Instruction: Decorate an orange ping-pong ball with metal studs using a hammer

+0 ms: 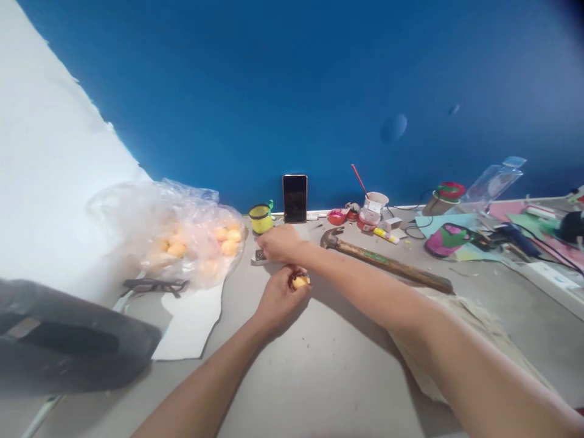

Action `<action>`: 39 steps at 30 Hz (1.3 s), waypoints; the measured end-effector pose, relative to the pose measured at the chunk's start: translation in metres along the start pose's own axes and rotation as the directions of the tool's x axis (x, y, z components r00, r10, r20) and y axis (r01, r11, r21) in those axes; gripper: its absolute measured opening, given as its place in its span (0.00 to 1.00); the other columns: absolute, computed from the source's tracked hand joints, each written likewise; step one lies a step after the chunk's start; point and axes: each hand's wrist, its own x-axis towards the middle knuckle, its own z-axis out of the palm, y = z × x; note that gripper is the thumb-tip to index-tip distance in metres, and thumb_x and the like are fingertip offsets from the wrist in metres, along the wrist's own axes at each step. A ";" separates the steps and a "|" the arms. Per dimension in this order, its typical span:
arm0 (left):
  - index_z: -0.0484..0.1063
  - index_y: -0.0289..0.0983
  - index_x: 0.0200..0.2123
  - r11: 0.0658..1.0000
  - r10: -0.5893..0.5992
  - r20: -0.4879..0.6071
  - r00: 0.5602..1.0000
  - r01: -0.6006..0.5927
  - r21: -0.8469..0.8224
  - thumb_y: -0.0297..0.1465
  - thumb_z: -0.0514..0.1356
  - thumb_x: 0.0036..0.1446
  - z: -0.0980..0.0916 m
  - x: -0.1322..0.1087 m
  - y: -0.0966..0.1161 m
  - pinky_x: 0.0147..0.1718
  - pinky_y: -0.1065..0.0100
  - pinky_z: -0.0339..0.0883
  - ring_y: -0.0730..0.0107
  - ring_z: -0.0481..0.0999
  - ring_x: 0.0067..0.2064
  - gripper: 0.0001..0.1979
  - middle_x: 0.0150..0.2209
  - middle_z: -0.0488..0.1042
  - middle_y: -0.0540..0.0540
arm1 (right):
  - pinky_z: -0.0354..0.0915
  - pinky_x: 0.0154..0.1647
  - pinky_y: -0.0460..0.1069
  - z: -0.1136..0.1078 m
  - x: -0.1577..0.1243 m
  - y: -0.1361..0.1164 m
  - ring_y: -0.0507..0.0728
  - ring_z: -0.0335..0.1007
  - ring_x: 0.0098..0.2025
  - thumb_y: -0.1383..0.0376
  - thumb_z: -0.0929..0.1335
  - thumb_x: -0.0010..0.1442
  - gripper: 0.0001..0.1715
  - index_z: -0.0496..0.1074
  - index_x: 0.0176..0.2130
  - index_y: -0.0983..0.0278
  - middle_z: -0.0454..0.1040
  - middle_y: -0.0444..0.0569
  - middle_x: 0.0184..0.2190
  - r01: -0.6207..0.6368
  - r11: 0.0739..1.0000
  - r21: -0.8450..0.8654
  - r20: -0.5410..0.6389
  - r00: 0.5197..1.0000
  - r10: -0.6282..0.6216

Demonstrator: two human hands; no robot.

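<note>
My left hand is closed around a small yellow-orange ball that has dark, uneven material along its upper side. Crossing over in front of it, my right hand has its fingers bent down at a small light-grey case with a dark patterned top. Whatever those fingertips pinch is hidden. Just behind the right hand stands a yellow cup with a dark rim band. Similar yellow-orange balls lie inside a clear plastic bag to the left.
A claw hammer lies right of the hands, partly behind my right forearm. A phone leans on the blue wall. Glasses, white paper and a dark cylinder are at left. Paint pots and a glue stick stand behind the hammer.
</note>
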 end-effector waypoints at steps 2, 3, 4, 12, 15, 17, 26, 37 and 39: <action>0.73 0.38 0.42 1.000 0.000 -0.001 1.000 0.000 -0.013 0.33 0.60 0.54 0.000 -0.001 0.001 0.36 0.64 0.67 0.63 0.75 0.35 0.11 0.37 0.78 0.47 | 0.68 0.41 0.49 -0.001 -0.004 0.006 0.61 0.79 0.47 0.67 0.66 0.62 0.15 0.81 0.44 0.60 0.83 0.51 0.46 -0.028 0.997 0.069 -0.033 0.999 0.031; 0.73 0.38 0.42 1.000 -0.002 -0.004 1.000 0.002 -0.014 0.33 0.60 0.54 0.000 -0.001 0.001 0.36 0.64 0.66 0.63 0.75 0.36 0.11 0.37 0.77 0.47 | 0.67 0.39 0.48 0.000 -0.005 0.010 0.60 0.78 0.47 0.66 0.66 0.62 0.15 0.81 0.44 0.59 0.83 0.49 0.46 -0.040 0.990 0.135 -0.059 0.997 0.049; 0.73 0.38 0.42 1.000 -0.005 -0.008 1.000 0.005 -0.011 0.32 0.60 0.54 0.000 -0.001 0.000 0.36 0.65 0.66 0.63 0.75 0.36 0.11 0.38 0.78 0.47 | 0.65 0.37 0.47 0.001 -0.006 0.014 0.58 0.78 0.46 0.66 0.67 0.61 0.15 0.82 0.43 0.58 0.83 0.47 0.46 -0.044 0.978 0.203 -0.078 0.995 0.061; 0.73 0.38 0.41 0.999 -0.010 -0.018 1.000 0.009 -0.045 0.32 0.62 0.53 0.000 -0.001 -0.001 0.34 0.66 0.66 0.65 0.75 0.34 0.11 0.37 0.78 0.47 | 0.61 0.33 0.45 0.020 -0.002 0.030 0.54 0.76 0.41 0.67 0.68 0.59 0.15 0.83 0.43 0.60 0.83 0.46 0.43 -0.052 0.913 0.404 -0.131 0.985 0.115; 0.72 0.37 0.41 0.989 -0.038 0.000 0.999 0.038 -0.143 0.33 0.61 0.53 -0.003 -0.001 0.001 0.33 0.66 0.65 0.68 0.73 0.30 0.11 0.31 0.74 0.50 | 0.62 0.36 0.45 0.019 -0.008 0.030 0.55 0.76 0.42 0.67 0.68 0.60 0.15 0.84 0.42 0.59 0.83 0.46 0.44 -0.078 0.923 0.377 -0.168 0.974 0.151; 0.71 0.37 0.43 0.960 -0.071 0.030 0.997 0.076 -0.271 0.33 0.59 0.54 -0.006 0.000 0.002 0.30 0.67 0.64 0.69 0.72 0.28 0.13 0.27 0.72 0.52 | 0.63 0.38 0.46 0.016 -0.018 0.032 0.55 0.76 0.42 0.66 0.68 0.61 0.14 0.83 0.42 0.59 0.83 0.46 0.43 -0.087 0.918 0.387 -0.211 0.961 0.180; 0.67 0.38 0.31 0.748 -0.111 0.039 0.993 0.110 -0.654 0.40 0.65 0.55 -0.012 0.007 0.000 0.22 0.72 0.59 0.77 0.64 0.20 0.13 0.22 0.68 0.54 | 0.59 0.38 0.46 0.031 -0.090 0.031 0.54 0.75 0.38 0.65 0.66 0.65 0.12 0.81 0.38 0.60 0.83 0.46 0.38 -0.048 0.938 0.342 -0.430 0.880 0.202; 0.71 0.38 0.28 0.907 -0.208 -0.149 0.967 0.133 -0.401 0.35 0.65 0.52 -0.011 0.004 0.007 0.23 0.72 0.58 0.75 0.64 0.19 0.08 0.15 0.66 0.55 | 0.51 0.32 0.49 0.048 -0.112 0.020 0.55 0.71 0.34 0.64 0.64 0.67 0.14 0.80 0.37 0.62 0.80 0.49 0.33 -0.040 0.966 0.255 -0.369 0.920 0.135; 0.71 0.38 0.28 0.924 -0.209 -0.169 0.963 0.139 -0.356 0.34 0.64 0.52 -0.010 0.003 0.008 0.23 0.72 0.57 0.74 0.64 0.20 0.07 0.15 0.66 0.55 | 0.54 0.34 0.48 0.048 -0.113 0.021 0.55 0.73 0.36 0.65 0.65 0.66 0.13 0.80 0.39 0.62 0.81 0.49 0.35 -0.021 0.952 0.304 -0.372 0.918 0.139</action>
